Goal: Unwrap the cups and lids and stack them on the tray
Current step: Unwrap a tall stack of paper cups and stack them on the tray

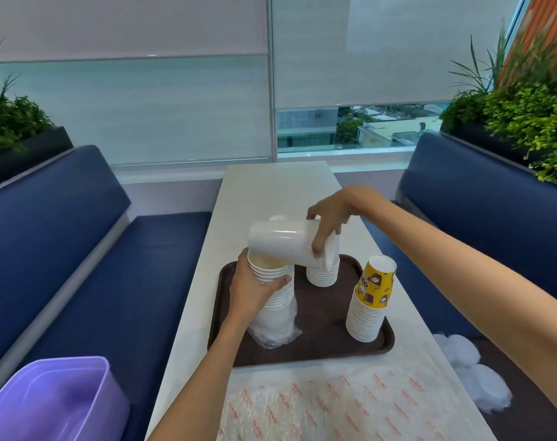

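White paper cup [283,241], possibly several nested, lying on its side in the air, base over the mouth of an upright stack of white cups [278,307]. Right hand [329,222] curls round it near the rim. Left hand [255,291] grips the stack, whose lower part sits in clear wrap on the brown tray [321,313]. Also on the tray: a short white stack [323,275] and a yellow printed stack [368,303]. Printed plastic wrapper [334,405] on the table [277,186]; bagged lids [474,370] on the right bench.
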Motion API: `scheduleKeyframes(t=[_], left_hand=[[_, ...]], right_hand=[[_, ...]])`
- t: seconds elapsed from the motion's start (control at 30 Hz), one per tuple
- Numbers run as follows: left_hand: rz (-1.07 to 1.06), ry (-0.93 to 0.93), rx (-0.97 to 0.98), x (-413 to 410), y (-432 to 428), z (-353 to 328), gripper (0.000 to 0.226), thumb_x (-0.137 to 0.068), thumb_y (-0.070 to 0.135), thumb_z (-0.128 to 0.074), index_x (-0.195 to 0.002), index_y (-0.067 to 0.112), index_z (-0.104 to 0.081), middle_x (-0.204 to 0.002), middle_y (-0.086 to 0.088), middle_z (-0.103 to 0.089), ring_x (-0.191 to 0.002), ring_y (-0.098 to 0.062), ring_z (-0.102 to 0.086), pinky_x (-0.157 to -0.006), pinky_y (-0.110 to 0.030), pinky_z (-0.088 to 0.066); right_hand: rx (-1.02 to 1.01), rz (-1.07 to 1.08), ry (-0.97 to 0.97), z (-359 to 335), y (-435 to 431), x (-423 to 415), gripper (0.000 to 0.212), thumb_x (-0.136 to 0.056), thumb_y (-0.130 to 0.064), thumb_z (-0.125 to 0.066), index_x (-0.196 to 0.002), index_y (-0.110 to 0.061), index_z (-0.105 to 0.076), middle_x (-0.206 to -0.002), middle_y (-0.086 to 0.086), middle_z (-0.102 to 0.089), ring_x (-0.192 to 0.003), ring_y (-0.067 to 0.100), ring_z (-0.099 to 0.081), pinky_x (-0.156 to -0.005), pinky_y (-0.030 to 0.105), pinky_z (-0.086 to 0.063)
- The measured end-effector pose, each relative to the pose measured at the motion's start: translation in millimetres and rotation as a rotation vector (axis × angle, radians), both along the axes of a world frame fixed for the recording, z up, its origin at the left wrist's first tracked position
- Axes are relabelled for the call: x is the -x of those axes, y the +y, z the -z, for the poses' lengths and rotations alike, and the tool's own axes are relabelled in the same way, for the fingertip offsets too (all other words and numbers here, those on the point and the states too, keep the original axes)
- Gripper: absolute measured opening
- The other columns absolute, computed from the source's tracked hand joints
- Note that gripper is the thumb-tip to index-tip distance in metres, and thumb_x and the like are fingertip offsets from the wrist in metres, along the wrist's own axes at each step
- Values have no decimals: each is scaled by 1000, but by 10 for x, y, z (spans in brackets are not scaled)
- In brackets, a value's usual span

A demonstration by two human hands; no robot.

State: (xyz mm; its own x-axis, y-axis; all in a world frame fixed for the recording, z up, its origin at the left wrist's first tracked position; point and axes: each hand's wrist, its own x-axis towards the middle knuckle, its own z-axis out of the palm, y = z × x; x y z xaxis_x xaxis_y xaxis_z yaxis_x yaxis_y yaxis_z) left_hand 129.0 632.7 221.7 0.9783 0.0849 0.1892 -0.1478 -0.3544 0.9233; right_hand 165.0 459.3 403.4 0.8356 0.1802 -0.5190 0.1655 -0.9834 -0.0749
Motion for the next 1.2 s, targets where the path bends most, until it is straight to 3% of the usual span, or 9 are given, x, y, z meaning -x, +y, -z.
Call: scheduleKeyframes(t=[0.1,0.27,0.43,0.57,0.9,1.03,1.13,1.2], left_hand=[[0,5,-21,-12,1,17,91,-60,39,-88,-133,31,-35,-119,17,-46,-108,-6,-47,-91,-24,-42],[13,9,-13,-3,9,18,89,-60,36,-88,-130,33,-34,-123,14,-47,-111,-8,-46,-95,-28,-42],[-2,13,-32,-27,8,35,95,-58,37,-89,-135,28,-33,-130,10,-46,-119,-12,-45,-102,-35,-42],[3,0,-41,-29,9,54,91,-58,38,-89,-130,34,-34,-124,16,-45,-115,-7,-45,-99,-30,-41],[14,-17,-22,-43,16,75,88,-59,34,-89,-128,34,-36,-121,19,-46,-115,-5,-46,-99,-24,-39],[15,-10,-28,-42,27,65,88,-59,35,-89,-129,36,-35,-121,20,-45,-114,-4,-46,-97,-22,-39],[14,-6,-35,-43,21,52,89,-61,35,-88,-131,34,-34,-121,20,-43,-113,-2,-44,-95,-20,-38],[8,-5,-45,-56,10,52,88,-61,36,-88,-130,37,-32,-121,22,-41,-112,0,-42,-94,-18,-36]], right_hand=[[35,-12,27,75,3,-7,77,-80,-36,-73,-142,-13,-34,-132,9,-49,-114,30,-56,-99,37,-41],[-170,108,-17,34,-151,-47,76,-76,-28,-78,-138,-10,-38,-135,7,-45,-113,27,-50,-87,29,-46],[-654,335,-377,54,-372,-171,77,-74,-28,-81,-134,-6,-37,-126,8,-48,-104,21,-46,-84,30,-40],[-938,611,-629,455,-344,-370,86,-70,-27,-84,-134,-5,-31,-132,12,-48,-115,27,-49,-90,38,-44],[-909,860,-711,1238,-282,-699,84,-71,-24,-83,-132,-6,-28,-132,15,-49,-118,35,-52,-96,44,-44],[-897,895,-641,1473,-251,-783,89,-72,-25,-83,-136,-8,-24,-135,15,-45,-123,35,-48,-102,47,-41],[-866,954,-561,1625,-220,-805,103,-69,-32,-84,-143,-11,-15,-144,19,-32,-133,39,-36,-109,52,-32],[-831,1037,-547,1654,-177,-787,114,-70,-38,-83,-149,-13,-5,-155,20,-11,-143,40,-15,-115,53,-17]])
